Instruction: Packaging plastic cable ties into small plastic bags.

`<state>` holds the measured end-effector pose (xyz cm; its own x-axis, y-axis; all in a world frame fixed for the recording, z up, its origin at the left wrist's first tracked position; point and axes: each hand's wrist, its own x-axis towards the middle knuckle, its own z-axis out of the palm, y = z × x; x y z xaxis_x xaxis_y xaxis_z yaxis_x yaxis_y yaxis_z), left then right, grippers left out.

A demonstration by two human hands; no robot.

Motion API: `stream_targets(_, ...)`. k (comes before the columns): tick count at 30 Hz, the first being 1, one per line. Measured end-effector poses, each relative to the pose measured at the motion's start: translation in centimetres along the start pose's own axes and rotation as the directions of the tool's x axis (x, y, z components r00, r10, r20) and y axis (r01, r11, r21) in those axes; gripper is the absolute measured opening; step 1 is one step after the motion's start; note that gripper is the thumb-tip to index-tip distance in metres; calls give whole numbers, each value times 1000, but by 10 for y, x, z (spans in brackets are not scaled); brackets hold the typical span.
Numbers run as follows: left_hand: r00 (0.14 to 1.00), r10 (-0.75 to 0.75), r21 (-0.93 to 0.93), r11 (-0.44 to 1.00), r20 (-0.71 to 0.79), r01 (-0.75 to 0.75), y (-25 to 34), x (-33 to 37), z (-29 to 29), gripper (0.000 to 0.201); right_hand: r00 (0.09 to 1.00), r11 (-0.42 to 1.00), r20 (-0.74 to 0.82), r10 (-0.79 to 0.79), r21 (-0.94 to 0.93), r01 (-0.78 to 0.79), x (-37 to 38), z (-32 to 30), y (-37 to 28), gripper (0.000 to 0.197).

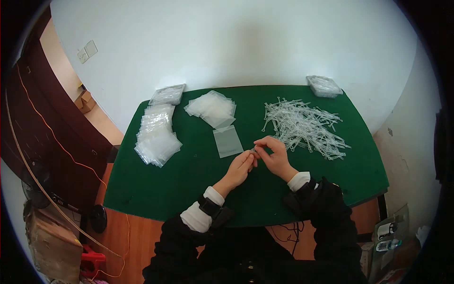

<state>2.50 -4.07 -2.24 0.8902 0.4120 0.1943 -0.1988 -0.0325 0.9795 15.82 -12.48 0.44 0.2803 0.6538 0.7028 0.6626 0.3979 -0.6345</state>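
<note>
My left hand (239,169) and my right hand (275,158) meet over the front middle of the table, fingertips together. Both are closed in a pinch around something small and shiny, mostly hidden by the fingers; its kind cannot be made out. Just beyond my left hand, a single clear plastic bag (228,141) lies flat. A heap of thin, pale, see-through or silvery sticks with looped ends (302,125) spreads to the right, past my right hand. Farther back from the single bag is a loose pile of clear bags (212,108).
The green-covered table (189,194) stands against a white wall. A fanned stack of filled-looking clear bags (158,137) lies at the left, below a clear packet (167,94). Another clear packet (324,86) sits at the back right. Black cables (295,233) hang beneath the front edge.
</note>
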Motion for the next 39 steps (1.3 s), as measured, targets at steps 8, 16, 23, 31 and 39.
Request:
stream_targets(8,998,17,17,1000,67,-18,-7,1,-4,26,994,996,78,-78,39,75,2,1,0,10)
stream_targets(16,997,-20,-75,997,77,26,-7,0,-3,25,992,998,116,-49,48,44,1,1,2,9)
stream_targets(23,998,-17,19,1000,58,16,-7,0,-4,25,986,999,163,-43,29,39,1,-1,5,15)
stream_targets(31,989,-108,-120,988,-100,96,1,1,-7,25,999,927,10,-35,-374,37,5,-8,19,45)
stream_targets(39,954,-174,-337,938,-245,85,0,2,-11,24,962,718,221,159,-695,41,-9,-15,47,39)
